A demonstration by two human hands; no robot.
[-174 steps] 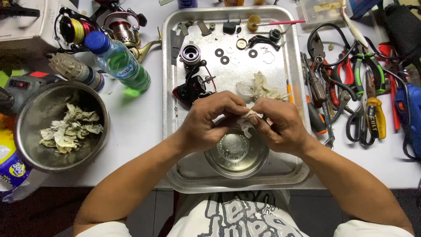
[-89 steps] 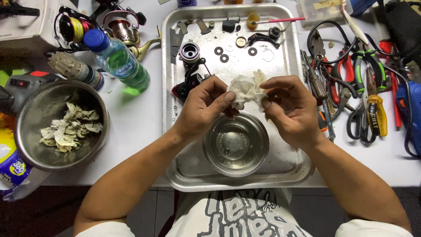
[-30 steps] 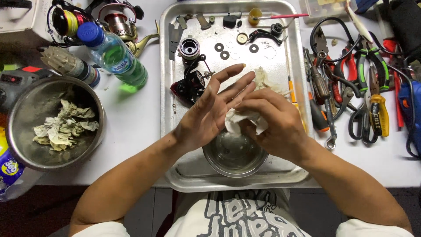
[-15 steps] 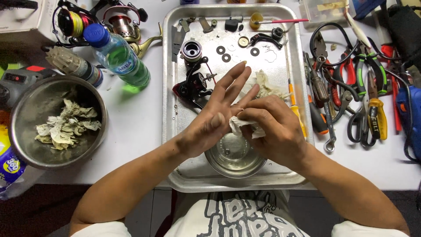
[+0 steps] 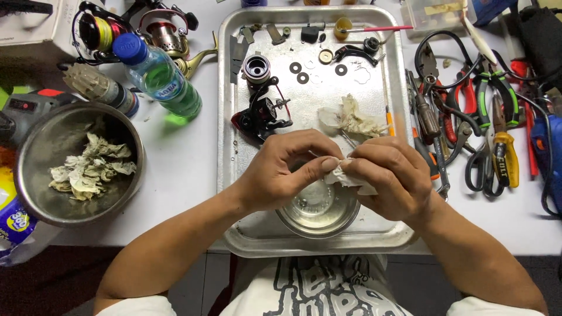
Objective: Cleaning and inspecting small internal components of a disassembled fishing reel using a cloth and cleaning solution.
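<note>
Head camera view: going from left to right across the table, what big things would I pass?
Steel bowl of used wipes → green water bottle → metal tray → left hand → right hand → pile of pliers and cutters.

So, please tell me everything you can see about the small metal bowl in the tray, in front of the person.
The small metal bowl is round, shiny and shallow, like steel. It stands upright in the near part of the metal tray, close to its front rim. It seems to hold clear liquid with a few tiny specks. The left hand and right hand, pinching a white tissue, hover above it and hide its far edge; whether they touch it is unclear.
</note>
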